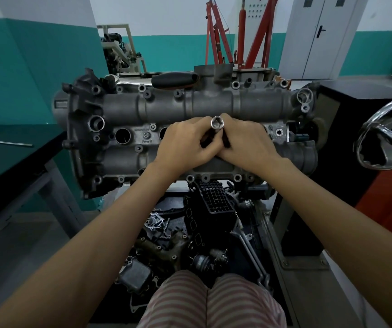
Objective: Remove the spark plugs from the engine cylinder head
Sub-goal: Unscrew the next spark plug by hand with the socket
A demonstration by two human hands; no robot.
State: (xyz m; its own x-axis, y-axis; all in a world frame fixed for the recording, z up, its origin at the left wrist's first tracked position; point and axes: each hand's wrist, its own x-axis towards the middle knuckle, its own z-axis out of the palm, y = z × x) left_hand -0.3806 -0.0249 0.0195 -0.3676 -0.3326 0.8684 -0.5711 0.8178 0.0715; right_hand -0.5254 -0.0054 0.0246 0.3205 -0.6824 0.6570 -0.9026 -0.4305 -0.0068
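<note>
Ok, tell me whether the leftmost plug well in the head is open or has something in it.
Open: the leftmost plug well shows a dark, uncovered bore. Its bottom is too dark to see.

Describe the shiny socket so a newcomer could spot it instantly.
Find the grey engine cylinder head across the middle. Over its centre, the left hand and right hand meet around a dark tool. The socket is the bright chrome ring at its top, open end toward the camera.

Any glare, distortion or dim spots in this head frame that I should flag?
Head view: wide-angle bending curves the chrome ring at right; glare glints off the socket both hands hold; parts pile below the cylinder head sits in deep shadow.
</note>
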